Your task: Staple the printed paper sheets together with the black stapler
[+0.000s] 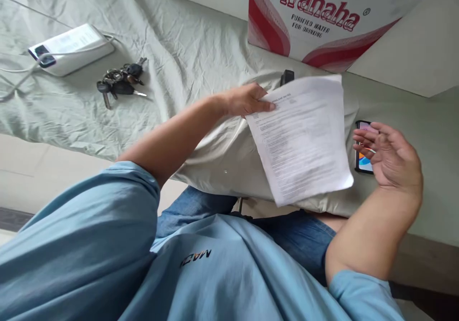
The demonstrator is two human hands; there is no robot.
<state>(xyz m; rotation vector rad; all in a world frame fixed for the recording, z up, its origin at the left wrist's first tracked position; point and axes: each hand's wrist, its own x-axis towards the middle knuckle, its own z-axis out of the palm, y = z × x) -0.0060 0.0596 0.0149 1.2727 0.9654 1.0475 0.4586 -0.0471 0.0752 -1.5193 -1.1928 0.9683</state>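
Note:
My left hand (pixel 247 100) grips a printed sheet of paper (pixel 304 139) by its upper left corner, thumb on top. The sheet is tilted and covered in lines of small text that I cannot read; its lower right corner curls a little. To the right of it, my right hand (pixel 392 154) is raised with the palm turned up and the fingers apart, holding nothing. Partly behind those fingers lies a smartphone (pixel 365 167) with its screen lit. A small black object (pixel 287 77) shows just beyond the sheet's top edge, mostly hidden.
A white and red Wahaha water carton (pixel 322 25) stands at the back. At the far left lie a white power bank (pixel 77 48) with cables and a bunch of keys (pixel 122 80). Wrinkled pale green cloth (pixel 186 39) covers the surface, whose front edge is near my legs.

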